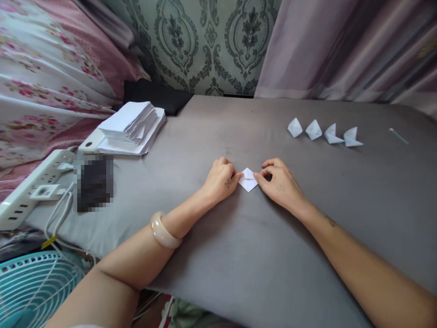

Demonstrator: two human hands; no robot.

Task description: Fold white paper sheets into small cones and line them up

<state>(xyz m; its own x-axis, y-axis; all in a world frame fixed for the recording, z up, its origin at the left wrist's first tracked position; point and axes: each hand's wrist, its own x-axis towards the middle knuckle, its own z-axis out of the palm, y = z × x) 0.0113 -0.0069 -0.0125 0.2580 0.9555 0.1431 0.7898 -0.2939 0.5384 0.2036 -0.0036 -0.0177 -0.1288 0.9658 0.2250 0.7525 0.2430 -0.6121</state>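
A small white folded paper (248,183), diamond-shaped with a crease across it, lies at the middle of the grey-covered table (218,255). My left hand (223,179) pinches its left corner between thumb and finger. At the opposite corner, my right hand (279,181) grips the paper the same way, its other fingers curled. Farther back on the right stands a row of several folded white paper shapes, among them a pointed one (295,128) and a boat-like one (352,137).
A stack of white paper (128,125) sits at the back left beside a black cloth (159,95). A power strip (37,187) with cables lines the left edge, near a blurred-out dark object (94,183). Below is a blue fan (37,287). A thin stick (398,135) lies far right.
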